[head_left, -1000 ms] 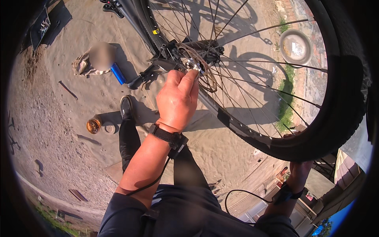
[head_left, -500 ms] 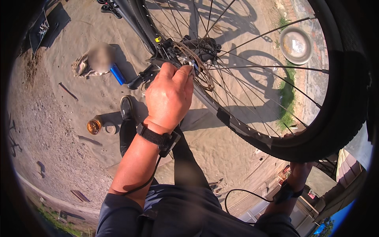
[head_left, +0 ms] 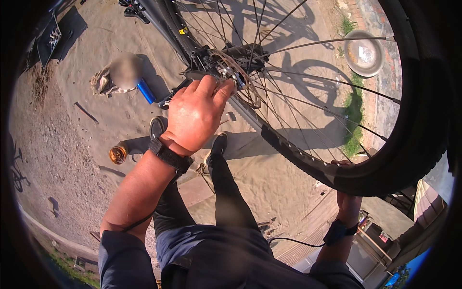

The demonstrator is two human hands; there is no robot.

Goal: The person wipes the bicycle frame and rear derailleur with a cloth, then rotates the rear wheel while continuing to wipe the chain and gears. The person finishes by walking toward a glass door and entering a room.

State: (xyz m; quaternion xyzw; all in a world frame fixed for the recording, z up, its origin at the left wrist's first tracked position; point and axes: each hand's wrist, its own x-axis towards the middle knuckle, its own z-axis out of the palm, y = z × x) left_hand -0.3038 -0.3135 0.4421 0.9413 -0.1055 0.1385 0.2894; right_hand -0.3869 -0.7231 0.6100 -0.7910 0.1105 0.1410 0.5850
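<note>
A bicycle wheel (head_left: 358,179) with a black tyre and dark spokes fills the upper right. At its hub is a metal brake disc (head_left: 255,91). My left hand (head_left: 195,113) is closed beside the disc, thumb and fingers pinched together at the hub; what they grip is hidden. Low on the wheel my right hand (head_left: 350,200) is wrapped round tyre and rim, its fingertips showing inside the rim and part of it covered by the tyre. The dark bicycle frame (head_left: 156,24) runs up from the hub to the top edge.
On the sandy ground lie a blue cylinder (head_left: 146,91) beside a crumpled cloth (head_left: 99,82), a thin bar (head_left: 86,112) and a rusty can (head_left: 118,154). A round metal basin (head_left: 379,53) stands at the far right near a brick edge. My shoes (head_left: 220,143) are below the wheel.
The wheel has turned slightly clockwise, and my right hand has moved left with it. My left wrist and forearm have swung left while the fingers stay at the hub.
</note>
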